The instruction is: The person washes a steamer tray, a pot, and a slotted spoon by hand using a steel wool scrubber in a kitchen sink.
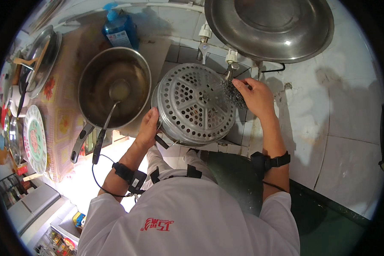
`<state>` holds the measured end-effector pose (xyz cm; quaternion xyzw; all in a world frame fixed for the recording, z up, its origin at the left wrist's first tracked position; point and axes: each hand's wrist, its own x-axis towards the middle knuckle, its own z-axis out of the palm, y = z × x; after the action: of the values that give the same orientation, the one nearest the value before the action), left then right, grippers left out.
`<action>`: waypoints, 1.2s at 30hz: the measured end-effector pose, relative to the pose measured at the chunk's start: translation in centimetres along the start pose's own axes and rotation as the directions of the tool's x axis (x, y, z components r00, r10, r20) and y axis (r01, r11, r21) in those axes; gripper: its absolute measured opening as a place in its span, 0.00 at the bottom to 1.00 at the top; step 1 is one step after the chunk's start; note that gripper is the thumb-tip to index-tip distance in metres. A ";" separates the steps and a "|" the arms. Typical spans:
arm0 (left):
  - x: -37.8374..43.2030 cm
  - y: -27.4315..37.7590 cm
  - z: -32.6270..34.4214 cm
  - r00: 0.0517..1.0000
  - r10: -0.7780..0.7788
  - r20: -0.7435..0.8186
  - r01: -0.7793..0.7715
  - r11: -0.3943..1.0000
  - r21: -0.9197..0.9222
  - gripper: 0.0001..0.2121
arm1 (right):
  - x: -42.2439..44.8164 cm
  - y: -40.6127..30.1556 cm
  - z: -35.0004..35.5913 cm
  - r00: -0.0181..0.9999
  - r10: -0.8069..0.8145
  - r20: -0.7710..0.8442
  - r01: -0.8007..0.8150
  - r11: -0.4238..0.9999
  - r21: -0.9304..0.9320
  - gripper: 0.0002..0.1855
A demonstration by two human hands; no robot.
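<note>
A metal steamer insert (185, 120) with a perforated base stands tilted below two wall taps, its holed face towards me. My left hand (148, 128) grips its left edge. Beside those fingers hangs a wire handle with a black grip (161, 141). My right hand (258, 98) pinches a steel wool scourer (234, 96) between thumb and fingers. The scourer lies against the upper right edge of the perforated face, just under the right tap (231, 68). Whether water runs from that tap, I cannot tell.
Left of the steamer, a saucepan (94, 76) holds a ladle (119, 91) in cloudy liquid. Behind it is a blue pump bottle (121, 33). A patterned plate (35, 139) sits on the tablecloth (59, 128). The left tap (203, 51) and a large metal basin (268, 35) are at the wall.
</note>
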<state>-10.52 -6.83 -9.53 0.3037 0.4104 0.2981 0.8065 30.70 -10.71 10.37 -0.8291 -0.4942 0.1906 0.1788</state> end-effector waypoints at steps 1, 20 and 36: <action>0.1 -0.1 -0.5 1.000 -0.007 0.014 0.007 1.000 -0.010 0.25 | 0.3 -0.6 0.1 0.999 -0.032 0.011 0.033 0.999 -0.014 0.36; 15.0 -10.4 3.7 0.995 -0.065 -0.080 0.052 0.987 -0.150 0.37 | 7.0 -0.6 5.9 0.975 -0.060 0.212 0.108 0.968 -0.226 0.20; 24.4 -14.3 9.2 0.995 -0.073 -0.062 0.059 0.979 -0.194 0.35 | 8.4 1.5 6.1 0.959 -0.193 0.206 0.239 0.945 -0.225 0.15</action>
<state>12.38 -0.39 -27.34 0.2004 0.4172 0.3196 0.8269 32.49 -3.25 3.25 -0.7647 -0.6165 0.1811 0.0481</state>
